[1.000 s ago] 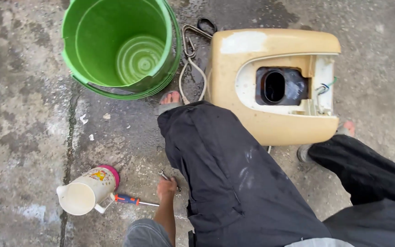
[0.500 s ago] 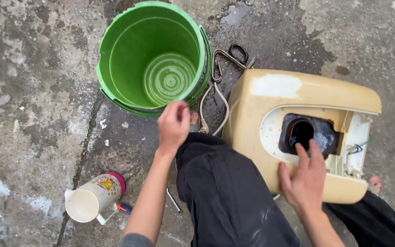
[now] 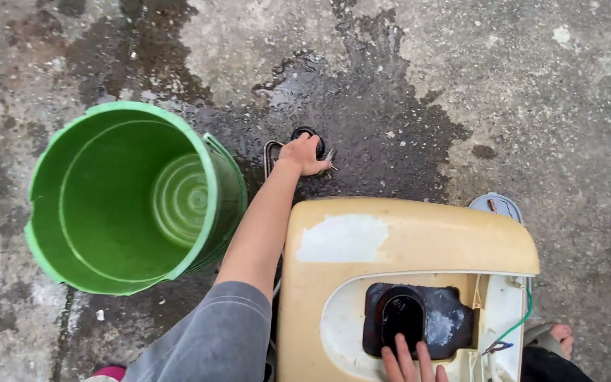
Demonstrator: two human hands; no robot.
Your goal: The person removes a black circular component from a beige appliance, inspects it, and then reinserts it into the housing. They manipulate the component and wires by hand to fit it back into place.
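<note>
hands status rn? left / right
Left hand: curled over a small black round part on the wet ground; actual grip cannot be told.
Right hand: open, fingers flat on the dark opening of the yellow housing.

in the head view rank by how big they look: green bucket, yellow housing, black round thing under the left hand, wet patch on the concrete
1. wet patch
2. yellow housing
3. green bucket; close to the housing in apparent size, and the frame crops the housing, so this order is unsure
4. black round thing, mostly covered by the left hand
</note>
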